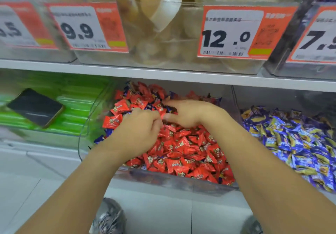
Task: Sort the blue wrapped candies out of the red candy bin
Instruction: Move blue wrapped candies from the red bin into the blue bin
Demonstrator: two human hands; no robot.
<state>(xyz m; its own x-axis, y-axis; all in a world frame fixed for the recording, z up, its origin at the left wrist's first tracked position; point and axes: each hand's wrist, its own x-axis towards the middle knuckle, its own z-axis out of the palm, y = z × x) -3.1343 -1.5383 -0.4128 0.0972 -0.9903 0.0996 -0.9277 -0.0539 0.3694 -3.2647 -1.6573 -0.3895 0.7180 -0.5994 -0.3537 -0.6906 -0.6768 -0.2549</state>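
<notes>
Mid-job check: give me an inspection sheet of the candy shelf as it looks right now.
Surface: lower shelf, white, carrying clear bins side by side.
Job's things: red candy bin heaped with red candies; blue wrapped candies still mixed in along its left edge and at the back.
Clutter: phone lying on the green packets in the left bin.
Hands: left hand curled in the pile, whether it holds a candy is hidden; right hand fingers extended onto candies at the back.
Cables: nothing seen.
Surroundings: blue candy bin on the right; upper shelf bins with price tags, one reading 12.0.
</notes>
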